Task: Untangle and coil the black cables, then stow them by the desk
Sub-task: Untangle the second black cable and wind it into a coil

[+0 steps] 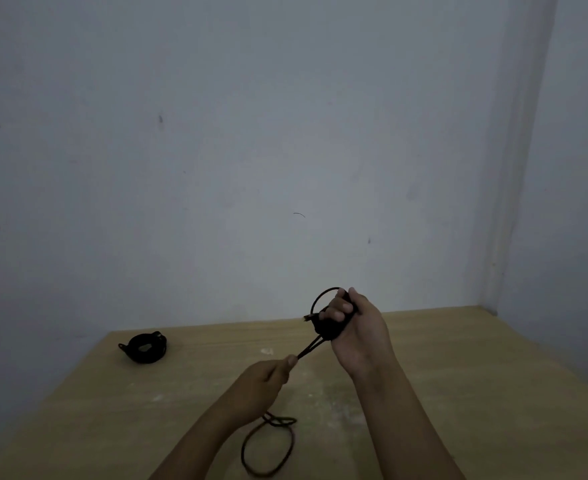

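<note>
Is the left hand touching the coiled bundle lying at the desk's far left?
Apart. The head view shows bare desk between the left hand and the coiled bundle.

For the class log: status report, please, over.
Right hand grips cable bundle. Left hand pinches its strands taut. Coiled cable on desk. No obstruction.

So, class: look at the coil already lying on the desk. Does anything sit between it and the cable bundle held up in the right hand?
Nothing visible does. The coil lies alone at the desk's far left; bare desktop runs from it to the bundle in the right hand. The left hand pinches the strands nearer the camera, off that line.
</note>
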